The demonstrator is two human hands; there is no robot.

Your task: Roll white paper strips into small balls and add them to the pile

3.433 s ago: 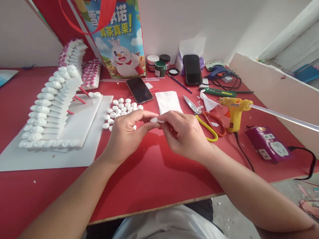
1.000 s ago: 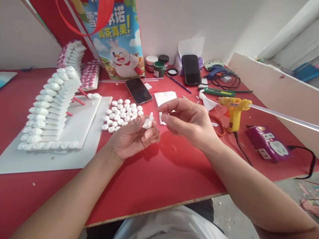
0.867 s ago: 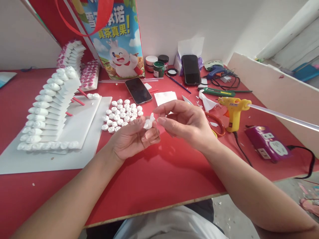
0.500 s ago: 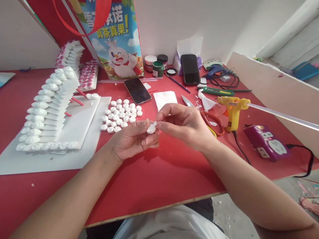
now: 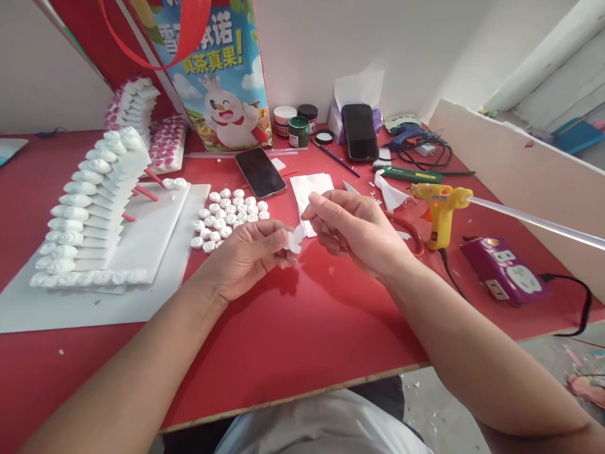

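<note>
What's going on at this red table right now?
A person's left hand holds a small white tissue-like piece. The right hand is close by, apart from that piece. Small white rosettes lie grouped beyond the left hand, and a yellow glue gun stands off to the right.

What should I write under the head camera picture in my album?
The left hand pinches a thin white piece beside the right hand, near white rosettes on a red table.

Scissors partly behind right hand; bag top cut off.
</note>
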